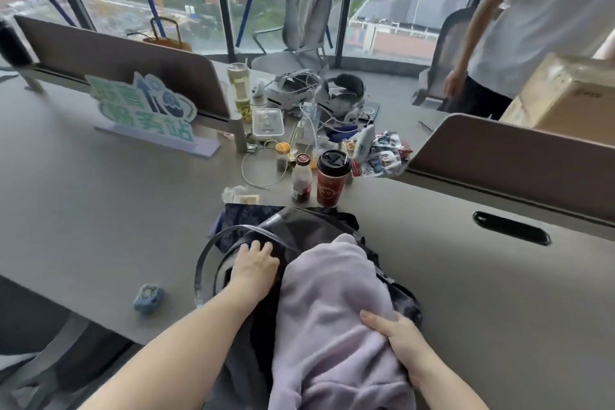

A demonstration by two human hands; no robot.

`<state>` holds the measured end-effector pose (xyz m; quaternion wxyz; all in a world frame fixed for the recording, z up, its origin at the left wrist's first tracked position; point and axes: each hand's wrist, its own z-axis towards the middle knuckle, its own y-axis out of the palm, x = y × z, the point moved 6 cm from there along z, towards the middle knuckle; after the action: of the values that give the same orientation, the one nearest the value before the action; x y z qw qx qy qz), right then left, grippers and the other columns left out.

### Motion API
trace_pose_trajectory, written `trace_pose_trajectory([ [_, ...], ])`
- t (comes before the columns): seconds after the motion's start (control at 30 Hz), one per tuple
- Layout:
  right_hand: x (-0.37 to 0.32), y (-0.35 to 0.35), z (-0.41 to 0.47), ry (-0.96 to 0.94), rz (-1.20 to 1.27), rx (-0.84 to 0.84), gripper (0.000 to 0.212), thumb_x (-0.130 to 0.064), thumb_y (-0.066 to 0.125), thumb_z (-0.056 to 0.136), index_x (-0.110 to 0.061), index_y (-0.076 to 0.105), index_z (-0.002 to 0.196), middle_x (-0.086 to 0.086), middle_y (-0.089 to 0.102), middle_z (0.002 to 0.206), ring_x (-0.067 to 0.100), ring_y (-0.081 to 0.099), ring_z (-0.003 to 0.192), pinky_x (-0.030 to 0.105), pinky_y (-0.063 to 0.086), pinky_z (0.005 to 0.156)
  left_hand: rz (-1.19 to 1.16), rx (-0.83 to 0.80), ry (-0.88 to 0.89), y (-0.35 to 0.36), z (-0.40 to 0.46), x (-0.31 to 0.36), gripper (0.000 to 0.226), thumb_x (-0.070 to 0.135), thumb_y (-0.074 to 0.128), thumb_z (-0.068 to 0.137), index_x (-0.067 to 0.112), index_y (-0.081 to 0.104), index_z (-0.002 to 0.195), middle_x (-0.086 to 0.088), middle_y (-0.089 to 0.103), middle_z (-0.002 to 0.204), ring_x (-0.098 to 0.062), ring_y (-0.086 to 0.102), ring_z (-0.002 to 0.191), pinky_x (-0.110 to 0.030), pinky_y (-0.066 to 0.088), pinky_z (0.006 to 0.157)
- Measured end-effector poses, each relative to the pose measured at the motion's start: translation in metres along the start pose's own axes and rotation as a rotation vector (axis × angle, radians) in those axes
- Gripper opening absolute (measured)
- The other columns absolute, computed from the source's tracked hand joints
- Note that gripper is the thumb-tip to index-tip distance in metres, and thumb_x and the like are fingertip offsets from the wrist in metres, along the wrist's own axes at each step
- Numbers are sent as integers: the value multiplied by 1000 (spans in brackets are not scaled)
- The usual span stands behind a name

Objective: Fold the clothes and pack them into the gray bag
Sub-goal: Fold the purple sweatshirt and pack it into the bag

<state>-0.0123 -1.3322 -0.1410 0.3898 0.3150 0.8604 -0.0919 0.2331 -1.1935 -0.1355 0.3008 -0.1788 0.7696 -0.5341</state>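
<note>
At the lower centre of the frame, a soft lilac fleece garment (332, 309) lies bundled on top of the dark gray fabric bag (299, 226), which rests on the gray desk (100, 210). The left hand (254, 265) presses with spread fingers on the bag's edge beside its looped straps. The right hand (396, 333) has its grip curled into the fleece's lower right side, pinching the cloth. The garment looks roughly folded and partway into the bag's mouth, though the opening is hard to make out. Pushing it fully inside is left.
</note>
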Motion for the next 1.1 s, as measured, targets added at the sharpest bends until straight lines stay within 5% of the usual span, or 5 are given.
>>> trace_pose_trajectory([
  [0.2,-11,6,-15,-58,-71,51,55,-26,83,65,-4,65,113,15,75,101,31,72,94,42,55,88,-736,-30,-346,1,23,-51,30,32,46,91,17,71,95,-6,69,106,-30,62,101,-32,43,74],
  [0.47,-25,40,-16,-40,-154,-9,51,-24,82,64,-2,69,108,17,74,101,32,71,96,43,55,89,-1914,-81,-611,7,-6,-59,25,30,60,87,8,72,87,-11,74,93,-28,66,88,-43,52,87],
  [0.73,-49,64,33,-74,135,19,35,-19,72,85,5,68,110,26,70,105,42,67,103,52,50,98,-1854,6,-518,3,-29,-83,24,25,60,93,12,76,83,-2,75,82,-18,65,76,-33,52,77],
  [0.93,-21,58,60,-94,-468,330,68,-60,60,71,-12,57,119,8,70,105,27,65,98,39,52,90,-1203,225,-338,-12,-33,-75,13,24,62,91,12,68,92,1,65,84,-21,59,83,-37,48,80],
  [1.1,-63,46,46,-291,-803,443,41,-40,57,89,-18,54,123,7,64,120,29,59,110,34,45,82,-892,515,97,-67,-52,-20,39,41,65,79,20,67,112,0,62,119,-19,53,111,-33,42,101],
])
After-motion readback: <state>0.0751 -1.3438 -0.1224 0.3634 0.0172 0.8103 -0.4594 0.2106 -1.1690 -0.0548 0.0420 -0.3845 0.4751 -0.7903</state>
